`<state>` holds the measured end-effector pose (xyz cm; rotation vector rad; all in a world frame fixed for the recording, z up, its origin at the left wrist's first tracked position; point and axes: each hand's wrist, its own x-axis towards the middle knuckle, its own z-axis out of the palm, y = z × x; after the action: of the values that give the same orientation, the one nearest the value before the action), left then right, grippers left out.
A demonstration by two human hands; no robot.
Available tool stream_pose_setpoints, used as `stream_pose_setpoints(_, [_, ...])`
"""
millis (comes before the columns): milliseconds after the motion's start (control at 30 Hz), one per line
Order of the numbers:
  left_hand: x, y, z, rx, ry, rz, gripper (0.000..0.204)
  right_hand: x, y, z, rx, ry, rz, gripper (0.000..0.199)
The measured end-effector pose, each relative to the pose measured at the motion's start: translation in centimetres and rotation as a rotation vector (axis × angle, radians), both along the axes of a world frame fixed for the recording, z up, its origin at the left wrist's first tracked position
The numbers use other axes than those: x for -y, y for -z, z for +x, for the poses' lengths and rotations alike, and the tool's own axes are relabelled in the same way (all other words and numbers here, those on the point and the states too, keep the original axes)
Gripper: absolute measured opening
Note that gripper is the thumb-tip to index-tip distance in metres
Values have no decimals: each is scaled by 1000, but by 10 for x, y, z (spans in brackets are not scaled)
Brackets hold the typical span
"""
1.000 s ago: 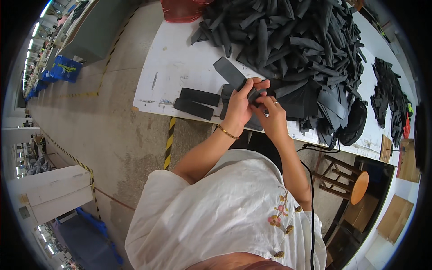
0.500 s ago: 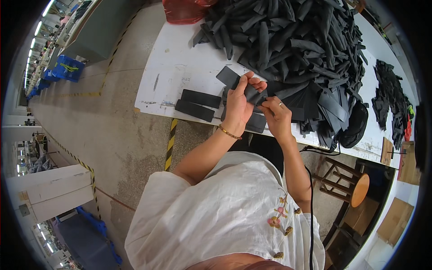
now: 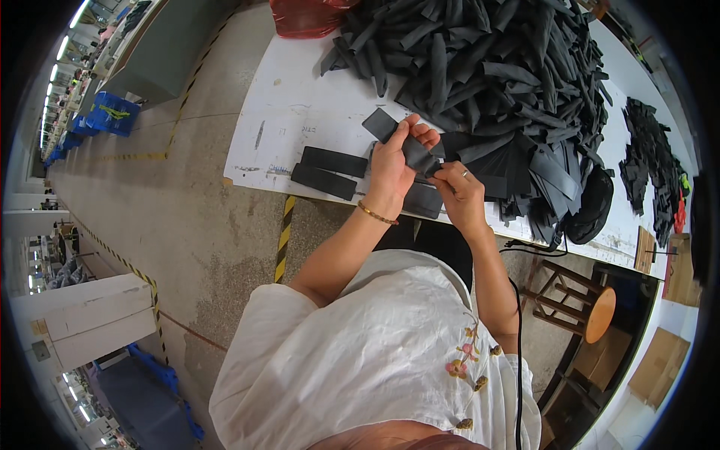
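Note:
My left hand (image 3: 394, 163) and my right hand (image 3: 457, 187) together hold one flat black strip (image 3: 381, 124) above the near edge of the white table (image 3: 285, 112). The left fingers wrap around the strip's middle, and the right fingers pinch its lower end. A gold bracelet sits on my left wrist and a ring on my right hand. Two flat black strips (image 3: 328, 171) lie side by side on the table just left of my left hand. Another dark piece (image 3: 424, 199) lies under my hands.
A large heap of black strips (image 3: 495, 75) covers the table behind my hands. A smaller black pile (image 3: 649, 165) lies at the far right. A red bag (image 3: 304, 16) sits at the table's back. A wooden stool (image 3: 585, 304) stands at my right, and a cable hangs off the table edge.
The strip in my hands has swung from lying nearly flat to standing more upright, its free end now pointing up and left. Both hands stayed in place.

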<state>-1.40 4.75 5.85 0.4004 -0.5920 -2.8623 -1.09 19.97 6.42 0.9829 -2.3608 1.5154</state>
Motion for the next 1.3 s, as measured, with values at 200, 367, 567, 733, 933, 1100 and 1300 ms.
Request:
stream_pose_setpoints(200, [17,-19,-1,13,-65,-101,21,-3,1,1,-10,4,3,14])
stream_pose_setpoints(367, [27,-12,-5,-4,-65,-170,21,-1,4,3,-33,12,18,14])
stream_pose_setpoints(567, [30,-3,-7,-1,-34,-152,23,-3,4,5,5,-2,19,14])
stream_pose_setpoints(733, [28,-7,-8,-64,-65,-143,29,-3,11,3,155,65,-7,11])
stream_pose_setpoints(933, [21,-13,-4,-193,-157,-283,33,17,23,5,606,189,-531,21])
stream_pose_setpoints(1100, [20,-6,1,-224,-166,-238,31,9,-1,9,823,228,-597,15])
stream_pose_setpoints(1300, [17,6,0,-210,-117,-170,30,10,18,-2,906,209,-694,20])
